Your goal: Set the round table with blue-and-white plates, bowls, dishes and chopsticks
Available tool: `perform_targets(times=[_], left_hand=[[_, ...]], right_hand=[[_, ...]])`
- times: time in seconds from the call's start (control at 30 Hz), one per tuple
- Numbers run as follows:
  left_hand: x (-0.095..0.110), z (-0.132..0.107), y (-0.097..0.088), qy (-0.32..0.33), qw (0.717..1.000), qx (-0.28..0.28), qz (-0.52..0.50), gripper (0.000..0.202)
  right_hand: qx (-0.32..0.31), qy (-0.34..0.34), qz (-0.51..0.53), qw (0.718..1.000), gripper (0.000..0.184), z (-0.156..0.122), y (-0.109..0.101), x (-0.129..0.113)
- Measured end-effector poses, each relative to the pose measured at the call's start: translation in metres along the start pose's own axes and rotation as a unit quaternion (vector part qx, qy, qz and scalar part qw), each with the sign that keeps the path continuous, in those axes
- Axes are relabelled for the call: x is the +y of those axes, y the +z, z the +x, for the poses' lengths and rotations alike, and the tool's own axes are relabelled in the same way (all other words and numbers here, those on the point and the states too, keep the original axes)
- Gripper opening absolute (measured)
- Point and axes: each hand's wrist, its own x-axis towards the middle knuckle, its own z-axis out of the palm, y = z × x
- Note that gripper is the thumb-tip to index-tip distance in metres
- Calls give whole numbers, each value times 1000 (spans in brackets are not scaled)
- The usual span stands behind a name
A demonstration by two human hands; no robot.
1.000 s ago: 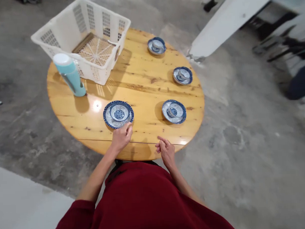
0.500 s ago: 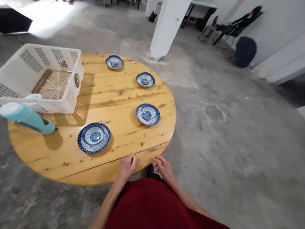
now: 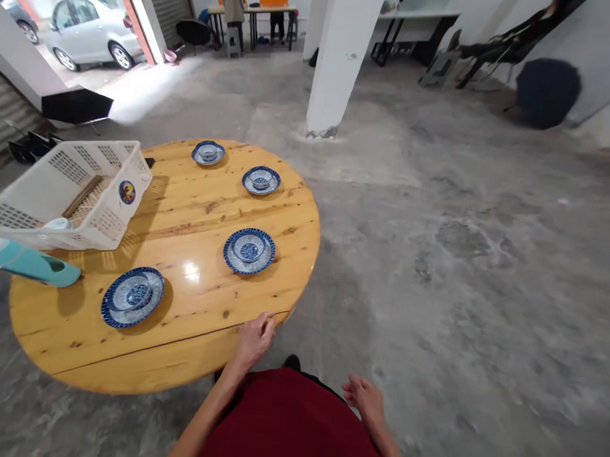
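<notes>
My left hand point(image 3: 257, 338) hangs over the near right edge of the wooden table point(image 3: 154, 354), its fingers curled in and nothing seen in them. Lower and further right, my right hand point(image 3: 365, 396) is beside my body, off the table, its fingers loosely closed with nothing visible inside. Closest to the left hand is a blue-and-white plate point(image 3: 231, 263) bearing a small bowl point(image 3: 249, 248). Another plate point(image 3: 108, 312) with a bowl point(image 3: 132, 294) sits to the left. Two more bowl-and-plate sets, a plate point(image 3: 275, 188) and a plate point(image 3: 197, 159), stand towards the far side.
A white plastic basket point(image 3: 112, 222) takes up the table's left side, with a light-blue bottle-shaped container point(image 3: 36, 264) in front. A white pillar point(image 3: 332, 67) rises beyond the table. Grey concrete floor point(image 3: 437, 284) spreads to the right. People are in the background, one on a chair point(image 3: 516, 48).
The view has swung up and the table has shifted left in it. My right hand has moved down and right, away from the table edge. The plates and bowls stay in place.
</notes>
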Motion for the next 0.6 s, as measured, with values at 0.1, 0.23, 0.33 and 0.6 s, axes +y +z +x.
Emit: perform_targets(times=[0.1, 0.23, 0.33, 0.6], left_hand=[[28, 19, 28, 1, 1000, -4, 16, 36], [57, 49, 44, 11, 998, 16, 61, 38], [70, 72, 44, 0, 995, 44, 87, 40], [89, 142, 58, -19, 994, 71, 86, 38]], right_hand=[[19, 69, 54, 996, 44, 23, -46, 20], [-11, 97, 51, 994, 58, 45, -87, 24], [-38, 117, 30, 992, 70, 69, -97, 13], [-72, 35, -41, 996, 65, 169, -106, -51]])
